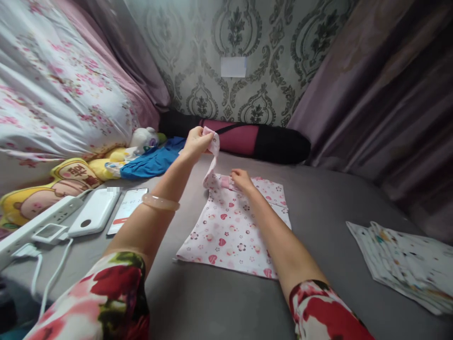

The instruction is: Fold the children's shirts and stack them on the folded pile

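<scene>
A small white garment [230, 231] printed with pink hearts lies flat on the grey bed surface [318, 208]. My left hand [196, 140] is raised above its far left corner, pinching a pink strap [213, 151] of the garment and pulling it up. My right hand [241, 179] rests on the garment's top edge, fingers pressed down on the pink trim there. A pale bangle [161, 202] sits on my left wrist.
A folded printed cloth [406, 264] lies at the right. On the left are a phone [127, 210], a white power bank [94, 212], a power strip [38, 222] with cables, plush toys [71, 177] and blue clothing [152, 163]. A dark and pink bolster [255, 139] lies along the wall.
</scene>
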`<state>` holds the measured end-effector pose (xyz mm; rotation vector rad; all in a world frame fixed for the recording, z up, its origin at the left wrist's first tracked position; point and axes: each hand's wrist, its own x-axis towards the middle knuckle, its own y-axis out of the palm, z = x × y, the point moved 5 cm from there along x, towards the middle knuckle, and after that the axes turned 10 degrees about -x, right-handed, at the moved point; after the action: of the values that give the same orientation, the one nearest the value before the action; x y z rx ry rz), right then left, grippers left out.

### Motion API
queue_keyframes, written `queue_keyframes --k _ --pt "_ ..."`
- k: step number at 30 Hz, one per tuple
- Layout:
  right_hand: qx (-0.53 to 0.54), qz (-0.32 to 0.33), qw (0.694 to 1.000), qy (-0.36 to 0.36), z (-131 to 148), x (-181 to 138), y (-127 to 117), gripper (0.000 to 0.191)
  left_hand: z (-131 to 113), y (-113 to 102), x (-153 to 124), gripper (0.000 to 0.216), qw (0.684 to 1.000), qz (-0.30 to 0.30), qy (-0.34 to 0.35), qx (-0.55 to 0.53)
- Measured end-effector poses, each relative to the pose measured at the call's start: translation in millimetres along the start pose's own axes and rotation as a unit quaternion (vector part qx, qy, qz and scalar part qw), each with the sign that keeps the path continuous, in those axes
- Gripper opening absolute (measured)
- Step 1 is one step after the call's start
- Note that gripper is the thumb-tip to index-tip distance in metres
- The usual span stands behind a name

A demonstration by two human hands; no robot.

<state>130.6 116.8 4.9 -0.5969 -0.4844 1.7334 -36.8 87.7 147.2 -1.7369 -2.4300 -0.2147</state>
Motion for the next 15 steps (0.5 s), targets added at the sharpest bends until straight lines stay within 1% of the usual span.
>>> queue_keyframes --k 2,3,4,5,7,8,10,11,12,13,15 --pt "0.054 -0.017 0.998 0.022 -11.9 -8.6 -14.2 0.037 9.3 23.3 -3.9 0.011 1.0 0.022 0.012 -0.013" --pt "0.105 -0.018 0.994 0.036 -17.8 -12.7 -20.6 0.038 13.9 35.3 -6.7 0.012 0.999 0.031 0.022 -0.015" --pt "0.175 -0.015 0.983 0.055 -24.1 -16.5 -26.4 0.039 18.3 47.1 -10.3 0.013 0.999 0.037 0.034 -0.015" --pt "0.257 -0.011 0.963 0.077 -30.6 -20.0 -31.7 0.041 22.2 58.6 -14.8 0.014 0.998 0.043 0.048 -0.013" --pt "0.413 -0.004 0.902 0.124 -43.9 -25.9 -40.5 0.047 29.8 80.4 -26.0 0.019 0.995 0.08 0.064 -0.015" --pt "0.465 -0.006 0.874 0.142 -50.7 -28.3 -44.6 0.052 34.4 90.0 -31.8 0.022 0.991 0.114 0.06 -0.021" --pt "0.509 -0.02 0.846 0.16 -64.3 -32.0 -52.5 0.061 46.8 101.6 -41.4 0.033 0.981 0.186 0.029 -0.038" --pt "0.522 -0.029 0.837 0.163 -71.0 -33.4 -55.7 0.065 54.9 101.6 -43.6 0.037 0.978 0.205 0.009 -0.043" --pt "0.535 -0.035 0.828 0.164 -77.0 -34.6 -57.9 0.067 64.4 97.0 -43.1 0.038 0.979 0.202 -0.01 -0.039" --pt "0.549 -0.039 0.819 0.162 -82.0 -35.7 -59.3 0.069 75.2 88.0 -40.2 0.037 0.984 0.176 -0.024 -0.023" --pt "0.574 -0.038 0.804 0.153 -88.3 -37.3 -60.5 0.068 98.0 62.0 -31.2 0.034 0.993 0.092 -0.037 0.061"
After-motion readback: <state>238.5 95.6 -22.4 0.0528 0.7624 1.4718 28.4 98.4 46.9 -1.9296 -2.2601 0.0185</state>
